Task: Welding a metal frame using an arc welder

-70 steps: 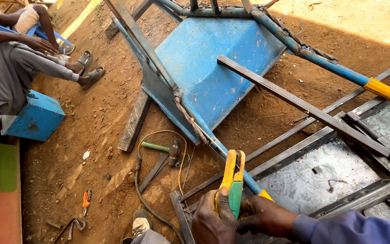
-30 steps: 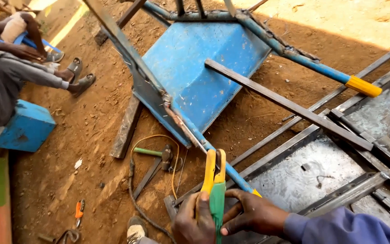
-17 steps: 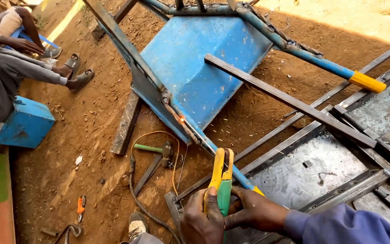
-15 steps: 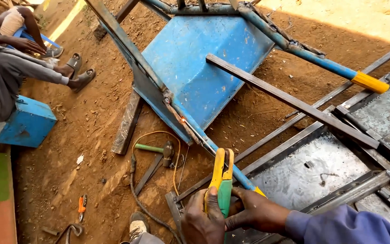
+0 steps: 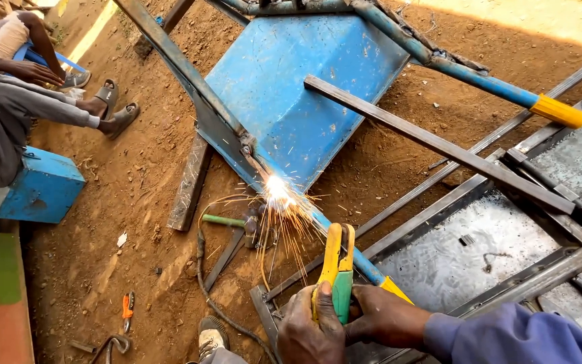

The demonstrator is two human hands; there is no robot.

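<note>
My left hand (image 5: 306, 331) and my right hand (image 5: 386, 319) both grip a yellow and green welding electrode holder (image 5: 337, 268) at the bottom centre. Its tip points up and left at the steel frame of an overturned blue wheelbarrow (image 5: 304, 87). A bright arc with flying sparks (image 5: 279, 191) burns on the wheelbarrow's near handle tube. My right arm wears a blue sleeve. The far handle ends in a yellow grip (image 5: 560, 111).
A long steel bar (image 5: 432, 141) lies across a metal sheet-and-frame panel (image 5: 466, 256) at right. A green-handled hammer (image 5: 227, 221), a cable (image 5: 203, 269) and orange pliers (image 5: 127, 305) lie on the dirt. A seated person (image 5: 15, 114) and a blue box (image 5: 38, 192) are at left.
An arc has struck on the wheelbarrow's handle tube and sparks now fly. Both hands stay on the electrode holder, which has hardly moved.
</note>
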